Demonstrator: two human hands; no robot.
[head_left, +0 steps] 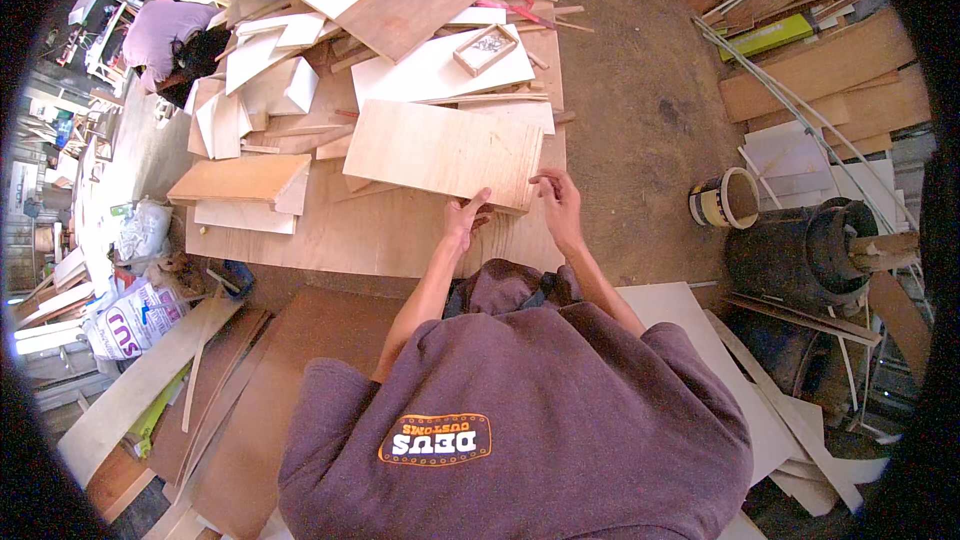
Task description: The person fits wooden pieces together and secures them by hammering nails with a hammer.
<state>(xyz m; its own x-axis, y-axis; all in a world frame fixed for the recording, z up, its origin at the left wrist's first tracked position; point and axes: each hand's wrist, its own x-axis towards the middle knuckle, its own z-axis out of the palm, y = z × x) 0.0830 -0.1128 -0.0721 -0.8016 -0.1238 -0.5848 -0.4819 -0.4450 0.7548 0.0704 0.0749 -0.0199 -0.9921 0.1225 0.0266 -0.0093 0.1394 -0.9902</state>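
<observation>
A pale wooden board, apparently part of a box-like piece, lies tilted over the near side of the worktable. My left hand grips its near edge, thumb on top and fingers curled beneath. At the board's right end, my right hand has its fingers bent and pinched together against the corner. Whatever those fingertips may hold is too small to make out. Just beyond the board, a small wooden tray with tiny metal pieces rests on a white panel.
Wood offcuts and a brown board pile up on the table's far half. An orange-brown wooden piece sits at left. A bucket and a black drum stand right. Another person bends down at far left.
</observation>
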